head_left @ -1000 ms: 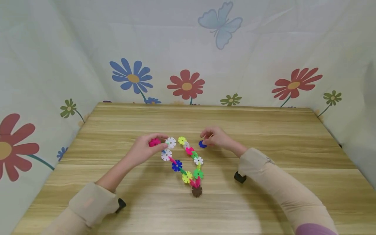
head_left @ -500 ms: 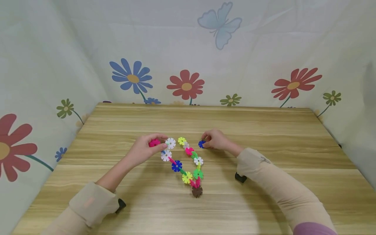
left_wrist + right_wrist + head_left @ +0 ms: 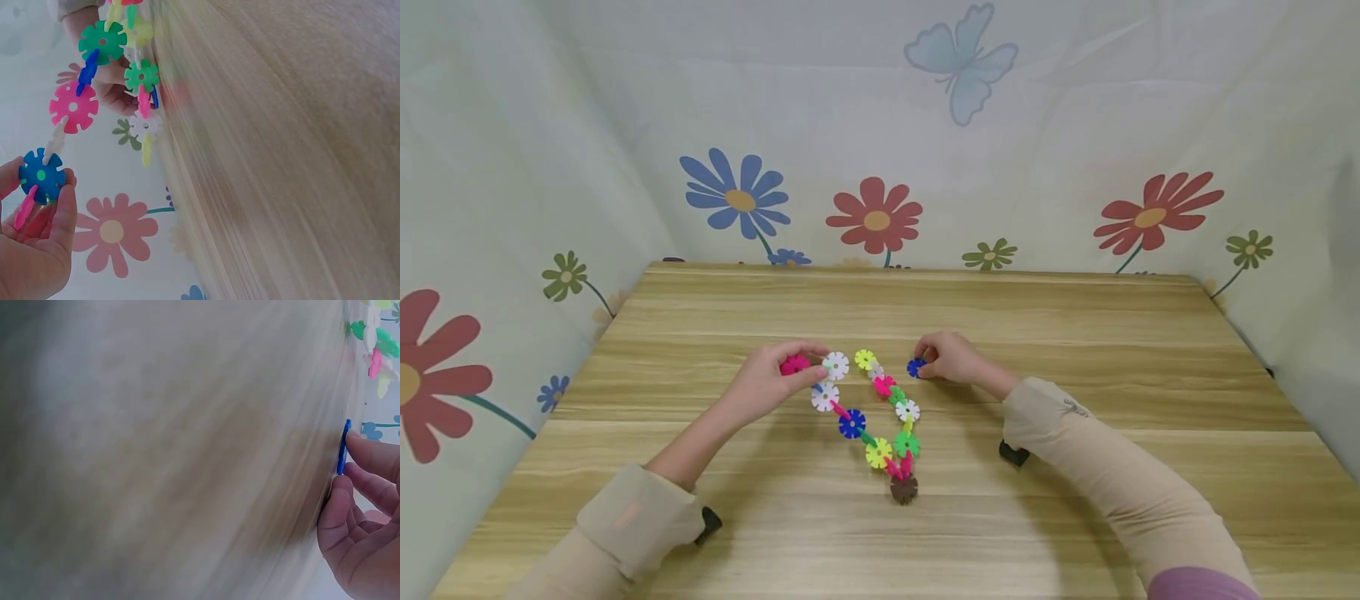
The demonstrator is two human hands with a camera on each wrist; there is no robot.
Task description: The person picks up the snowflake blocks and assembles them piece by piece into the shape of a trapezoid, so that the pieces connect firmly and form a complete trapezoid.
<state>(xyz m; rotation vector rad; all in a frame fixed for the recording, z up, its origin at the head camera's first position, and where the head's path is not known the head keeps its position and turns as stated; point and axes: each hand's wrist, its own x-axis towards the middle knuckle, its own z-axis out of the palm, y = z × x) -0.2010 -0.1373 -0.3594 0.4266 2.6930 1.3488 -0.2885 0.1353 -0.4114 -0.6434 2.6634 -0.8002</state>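
A chain of slotted plastic snowflake discs [image 3: 852, 423] in many colours bends in a V, with a brown disc [image 3: 904, 489] at its near tip. My left hand [image 3: 778, 375] holds the upper left end of the chain; in the left wrist view its fingers hold a blue-green disc [image 3: 41, 176] with a pink disc [image 3: 24, 208] slotted into it. The chain's other end, a yellow disc [image 3: 865, 359], lies between the hands. To the right of it, my right hand [image 3: 953, 357] pinches a single loose blue disc [image 3: 915, 367], seen edge-on at the tabletop in the right wrist view.
The wood-grain table [image 3: 1075, 333] reaches back to a hanging cloth [image 3: 1037, 167] printed with flowers and a butterfly. The cloth also encloses the left and right sides. Black wrist straps [image 3: 1014, 453] show below the beige sleeves.
The right hand's fingers have closed in on the loose blue disc. The left hand and the chain stay almost where they were.
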